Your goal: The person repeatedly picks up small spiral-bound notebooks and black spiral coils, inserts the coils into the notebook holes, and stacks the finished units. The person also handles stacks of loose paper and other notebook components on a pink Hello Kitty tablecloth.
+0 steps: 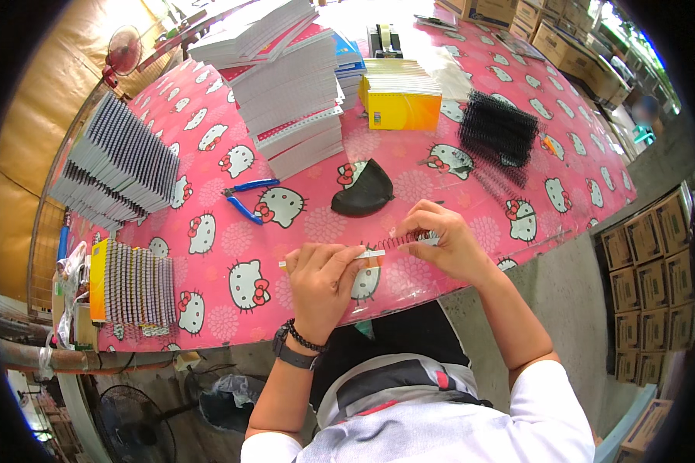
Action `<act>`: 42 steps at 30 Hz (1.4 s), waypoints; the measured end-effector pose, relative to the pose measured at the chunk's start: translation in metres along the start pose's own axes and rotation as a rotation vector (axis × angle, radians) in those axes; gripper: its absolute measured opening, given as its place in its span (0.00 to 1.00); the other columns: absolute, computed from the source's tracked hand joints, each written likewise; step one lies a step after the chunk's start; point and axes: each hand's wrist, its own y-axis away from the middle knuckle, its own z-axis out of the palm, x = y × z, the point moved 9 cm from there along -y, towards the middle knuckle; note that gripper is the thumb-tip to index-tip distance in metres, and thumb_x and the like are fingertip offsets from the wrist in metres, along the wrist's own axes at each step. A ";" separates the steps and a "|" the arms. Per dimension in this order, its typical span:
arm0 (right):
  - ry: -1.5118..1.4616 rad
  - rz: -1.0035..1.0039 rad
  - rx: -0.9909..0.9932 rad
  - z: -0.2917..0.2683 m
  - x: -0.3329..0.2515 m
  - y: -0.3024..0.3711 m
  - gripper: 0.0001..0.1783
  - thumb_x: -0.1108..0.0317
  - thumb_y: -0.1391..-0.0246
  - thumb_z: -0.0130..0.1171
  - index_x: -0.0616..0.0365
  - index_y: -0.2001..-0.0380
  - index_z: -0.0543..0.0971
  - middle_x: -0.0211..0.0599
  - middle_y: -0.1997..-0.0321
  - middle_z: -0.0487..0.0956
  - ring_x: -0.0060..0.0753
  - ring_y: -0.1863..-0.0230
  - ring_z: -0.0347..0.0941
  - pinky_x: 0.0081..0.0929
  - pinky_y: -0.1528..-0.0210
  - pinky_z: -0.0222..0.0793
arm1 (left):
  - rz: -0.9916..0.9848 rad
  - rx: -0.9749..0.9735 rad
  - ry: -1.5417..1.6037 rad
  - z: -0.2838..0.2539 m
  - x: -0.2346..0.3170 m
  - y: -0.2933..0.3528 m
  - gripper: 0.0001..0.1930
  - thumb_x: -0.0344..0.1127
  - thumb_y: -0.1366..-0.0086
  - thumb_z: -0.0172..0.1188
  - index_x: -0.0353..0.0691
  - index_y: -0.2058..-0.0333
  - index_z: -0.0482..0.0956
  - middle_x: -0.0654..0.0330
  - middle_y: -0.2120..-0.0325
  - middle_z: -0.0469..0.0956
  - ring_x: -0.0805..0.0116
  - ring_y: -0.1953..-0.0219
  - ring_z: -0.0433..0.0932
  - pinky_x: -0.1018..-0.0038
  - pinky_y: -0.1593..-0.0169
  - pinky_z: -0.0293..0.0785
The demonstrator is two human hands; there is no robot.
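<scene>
Right now the person is working a red spiral wire coil into the punched edge of a thin notebook, held edge-up just above the near rim of the table with the pink cartoon-cat cloth. The left hand is clamping the notebook, fingers curled over its top edge and thumb beneath, while the right hand is pinching the free end of the coil between thumb and fingertips, the other fingers arched above it. To do this well, I judge the left hand should be keeping the sheets squared so the holes are lining up, and the right should be turning the coil with small, even twists rather than pushing, since a forced wire is likely to skip a hole or bend. Whether the coil's leading tip is seated in a hole cannot be told; the fingers are hiding it. Blue-handled pliers are lying well apart on the cloth beyond the left hand, with a black pouch beyond the hands. Stacks of bound notebooks are sitting at the far left, a bundle of black coils at the far right, and a yellow-covered stack between them.
</scene>
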 end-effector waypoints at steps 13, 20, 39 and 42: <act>-0.032 0.027 -0.185 0.016 0.010 0.008 0.20 0.74 0.52 0.60 0.57 0.53 0.75 0.41 0.68 0.75 0.44 0.64 0.73 0.35 0.60 0.68 | -0.014 -0.079 -0.023 0.001 0.008 -0.004 0.13 0.35 0.50 0.66 0.45 0.63 0.80 0.65 0.70 0.77 0.65 0.64 0.72 0.68 0.59 0.61; -0.037 0.171 -0.457 0.028 0.018 -0.009 0.27 0.63 0.46 0.58 0.53 0.43 0.67 0.46 0.56 0.77 0.45 0.57 0.74 0.35 0.55 0.69 | 0.059 -0.262 -0.066 0.018 0.018 -0.003 0.14 0.41 0.46 0.62 0.45 0.61 0.77 0.63 0.67 0.76 0.61 0.63 0.73 0.66 0.57 0.62; 0.568 -0.111 0.014 0.035 0.056 -0.055 0.36 0.41 0.63 0.67 0.52 0.55 0.75 0.58 0.43 0.64 0.61 0.47 0.63 0.50 0.46 0.61 | 0.059 -0.154 -0.063 0.004 0.014 0.000 0.15 0.48 0.51 0.67 0.48 0.68 0.77 0.68 0.70 0.76 0.68 0.61 0.73 0.51 0.41 0.46; 0.577 -0.137 0.071 0.032 0.050 -0.052 0.34 0.42 0.62 0.67 0.53 0.56 0.75 0.59 0.44 0.65 0.61 0.48 0.63 0.49 0.46 0.62 | 0.014 -0.148 -0.094 -0.004 -0.005 0.007 0.15 0.49 0.53 0.68 0.48 0.71 0.78 0.68 0.71 0.75 0.69 0.61 0.73 0.50 0.41 0.44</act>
